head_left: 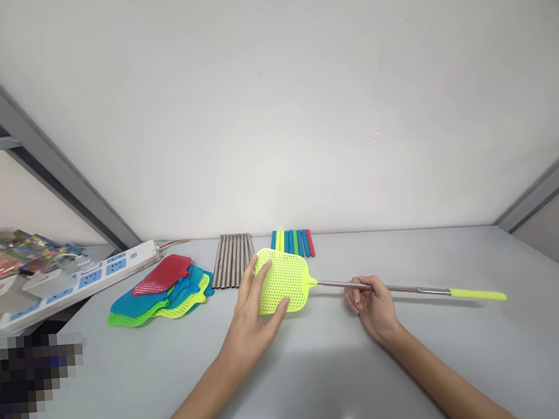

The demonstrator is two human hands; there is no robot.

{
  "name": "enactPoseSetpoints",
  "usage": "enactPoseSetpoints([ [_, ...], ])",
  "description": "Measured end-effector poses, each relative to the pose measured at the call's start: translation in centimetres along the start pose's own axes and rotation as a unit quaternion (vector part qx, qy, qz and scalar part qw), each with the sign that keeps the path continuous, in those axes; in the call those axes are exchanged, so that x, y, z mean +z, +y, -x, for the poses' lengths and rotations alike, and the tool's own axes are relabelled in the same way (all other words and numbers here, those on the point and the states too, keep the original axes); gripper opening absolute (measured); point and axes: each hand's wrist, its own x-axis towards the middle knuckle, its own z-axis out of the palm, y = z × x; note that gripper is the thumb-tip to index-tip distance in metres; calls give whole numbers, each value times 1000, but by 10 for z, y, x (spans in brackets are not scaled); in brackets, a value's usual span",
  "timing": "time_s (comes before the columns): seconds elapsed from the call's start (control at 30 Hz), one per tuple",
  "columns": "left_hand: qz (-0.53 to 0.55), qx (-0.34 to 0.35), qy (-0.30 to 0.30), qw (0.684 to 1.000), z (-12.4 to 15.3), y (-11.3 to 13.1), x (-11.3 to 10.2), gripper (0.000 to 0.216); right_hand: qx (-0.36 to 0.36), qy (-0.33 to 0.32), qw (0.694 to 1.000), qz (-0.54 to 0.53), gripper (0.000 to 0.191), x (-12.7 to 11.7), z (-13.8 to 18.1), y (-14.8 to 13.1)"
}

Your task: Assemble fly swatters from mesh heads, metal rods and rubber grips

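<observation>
A yellow fly swatter lies across the grey table (319, 372). Its mesh head (284, 279) is gripped by my left hand (251, 320), thumb below and fingers along the left edge. My right hand (370, 305) is closed round the extended metal rod (395, 287) just right of the head. The rod ends in a yellow handle (477, 294) pointing right, just above the table.
A stack of loose swatter heads, red (162, 274), blue and yellow-green, lies at the left. Several metal rods (232, 260) and coloured handles (294, 242) lie by the white wall. A white power strip (81, 277) and colourful packets (9, 251) are at far left.
</observation>
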Motion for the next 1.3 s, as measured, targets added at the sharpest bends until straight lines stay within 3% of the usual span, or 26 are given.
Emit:
enactPoseSetpoints([
  [0.17, 33, -41, 13, 999, -2, -8, 2, 53, -11, -24, 1000, 13, 39, -2, 0, 2],
  [0.33, 213, -121, -45, 968, -8, -15, 0, 52, -17, -40, 999, 10, 38, -3, 0, 2],
  [0.47, 301, -126, -59, 944, -11, -14, -2, 54, -15, -21, 1000, -3, 35, 0, 1, 1],
  [0.67, 298, -143, -121, 936, -8, -13, 2, 41, -2, 16, 1000, -17, 44, 3, 0, 1],
  [1.0, 327, -198, -60, 922, 1, -9, 12, 37, 36, -2, 999, -30, 44, 3, -3, 4],
  [1.17, 366, -244, -71, 895, 4, -9, 15, 40, 48, -15, 999, -21, 45, 2, -3, 8],
  [1.3, 354, -252, -68, 898, 7, -12, 19, 40, 49, -17, 999, -6, 45, 3, -2, 9],
])
